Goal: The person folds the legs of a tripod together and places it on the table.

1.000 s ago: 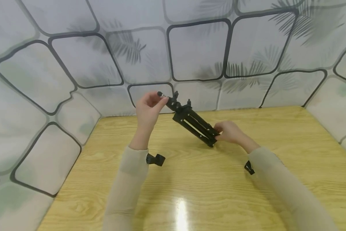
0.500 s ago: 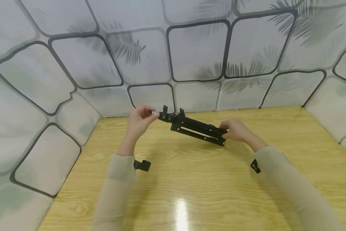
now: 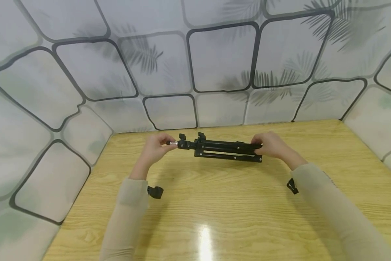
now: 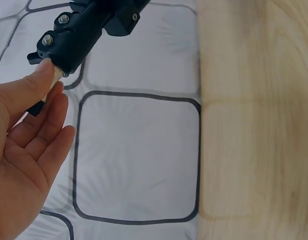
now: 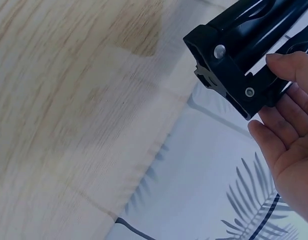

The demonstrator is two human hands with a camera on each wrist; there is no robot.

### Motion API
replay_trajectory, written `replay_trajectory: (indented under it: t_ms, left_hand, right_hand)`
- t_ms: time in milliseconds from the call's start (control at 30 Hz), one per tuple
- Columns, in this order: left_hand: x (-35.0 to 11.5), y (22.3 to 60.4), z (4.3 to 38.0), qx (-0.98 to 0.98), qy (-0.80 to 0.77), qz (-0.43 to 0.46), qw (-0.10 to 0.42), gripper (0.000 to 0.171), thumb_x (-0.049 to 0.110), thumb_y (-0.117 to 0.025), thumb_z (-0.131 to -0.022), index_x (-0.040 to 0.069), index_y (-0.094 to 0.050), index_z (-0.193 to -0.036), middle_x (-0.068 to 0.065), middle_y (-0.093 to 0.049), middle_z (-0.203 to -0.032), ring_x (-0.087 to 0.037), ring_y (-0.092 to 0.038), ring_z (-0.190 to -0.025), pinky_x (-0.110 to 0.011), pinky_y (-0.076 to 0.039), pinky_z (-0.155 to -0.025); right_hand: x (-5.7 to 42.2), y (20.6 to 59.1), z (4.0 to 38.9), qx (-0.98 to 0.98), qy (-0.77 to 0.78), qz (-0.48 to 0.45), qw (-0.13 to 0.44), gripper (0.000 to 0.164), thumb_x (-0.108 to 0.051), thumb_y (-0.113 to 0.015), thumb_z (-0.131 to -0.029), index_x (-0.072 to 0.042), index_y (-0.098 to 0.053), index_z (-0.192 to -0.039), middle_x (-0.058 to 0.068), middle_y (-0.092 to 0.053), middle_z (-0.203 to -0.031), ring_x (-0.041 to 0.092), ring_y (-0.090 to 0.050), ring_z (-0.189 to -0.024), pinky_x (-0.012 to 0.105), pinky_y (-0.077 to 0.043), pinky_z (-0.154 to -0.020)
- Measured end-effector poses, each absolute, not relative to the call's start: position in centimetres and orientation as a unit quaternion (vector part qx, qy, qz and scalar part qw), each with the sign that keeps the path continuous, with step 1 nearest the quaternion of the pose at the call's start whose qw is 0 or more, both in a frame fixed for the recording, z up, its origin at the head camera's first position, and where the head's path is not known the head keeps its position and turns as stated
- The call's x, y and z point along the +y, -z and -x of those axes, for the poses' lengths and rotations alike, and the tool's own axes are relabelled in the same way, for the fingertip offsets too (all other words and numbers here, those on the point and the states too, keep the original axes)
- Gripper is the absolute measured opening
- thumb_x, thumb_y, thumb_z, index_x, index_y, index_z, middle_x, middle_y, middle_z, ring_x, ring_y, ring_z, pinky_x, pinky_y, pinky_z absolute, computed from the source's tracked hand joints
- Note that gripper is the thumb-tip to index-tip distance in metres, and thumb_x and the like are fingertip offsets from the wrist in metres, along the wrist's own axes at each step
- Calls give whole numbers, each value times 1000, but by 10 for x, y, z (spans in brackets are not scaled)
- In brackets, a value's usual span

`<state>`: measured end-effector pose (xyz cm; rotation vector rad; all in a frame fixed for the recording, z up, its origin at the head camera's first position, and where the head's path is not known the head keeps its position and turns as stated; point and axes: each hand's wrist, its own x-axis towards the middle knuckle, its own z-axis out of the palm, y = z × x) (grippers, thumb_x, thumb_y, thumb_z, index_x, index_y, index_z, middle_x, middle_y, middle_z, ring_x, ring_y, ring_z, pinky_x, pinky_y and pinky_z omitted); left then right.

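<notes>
A folded black tripod (image 3: 226, 146) is held level between both hands in the head view, close over the far part of the table. My left hand (image 3: 155, 148) pinches the short silver-and-black rod end at its left tip. In the left wrist view, thumb and fingers of the left hand (image 4: 31, 125) meet on that rod, right below the black clamp (image 4: 76, 40) with its bolts. My right hand (image 3: 270, 145) grips the other end of the folded legs. The right wrist view shows the thumb of the right hand (image 5: 294, 105) over one leg beside the riveted end bracket (image 5: 229, 75).
The wooden table (image 3: 215, 203) runs up to a pale wall covering (image 3: 225, 58) with dark outlined panels and leaf prints. Similar covering stands along the left and right sides. Both sleeves carry a small black wrist mount (image 3: 155, 192).
The tripod has gone from a steep slant to nearly level. Its left end came down and leftward with the left hand, while the right hand shifted slightly right.
</notes>
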<state>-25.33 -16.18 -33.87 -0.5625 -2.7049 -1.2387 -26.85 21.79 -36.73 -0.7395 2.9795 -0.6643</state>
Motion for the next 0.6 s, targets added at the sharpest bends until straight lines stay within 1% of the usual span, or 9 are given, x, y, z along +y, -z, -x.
replay_trajectory:
  t_ms: [133,333,600]
  left_hand:
    - [-166,349,258,-899,386,202,34,9,10,-67,-79,5,-66,-87,-6,-62,-87,-20,-58,-88,-36,-43,-86]
    - [-168,361,263,-911,353,215,-2,11,11,-65,-81,6,-67,-90,-5,-63,-90,-21,-57,-89,-39,-41,-88]
    - [-164,375,266,-934,274,227,-22,10,12,-65,-81,7,-66,-89,-3,-63,-88,-18,-57,-83,-36,-46,-76]
  right_hand:
    - [220,368,269,949,203,240,-4,22,-5,-69,-71,0,-64,-92,12,-64,-88,31,-58,-85,45,-45,-74]
    - [222,370,269,951,191,242,-14,20,-5,-69,-69,-2,-64,-88,8,-65,-84,29,-59,-80,45,-45,-72]
    - [223,370,266,954,171,245,-3,22,-5,-68,-72,-1,-63,-92,8,-63,-86,28,-58,-79,43,-46,-68]
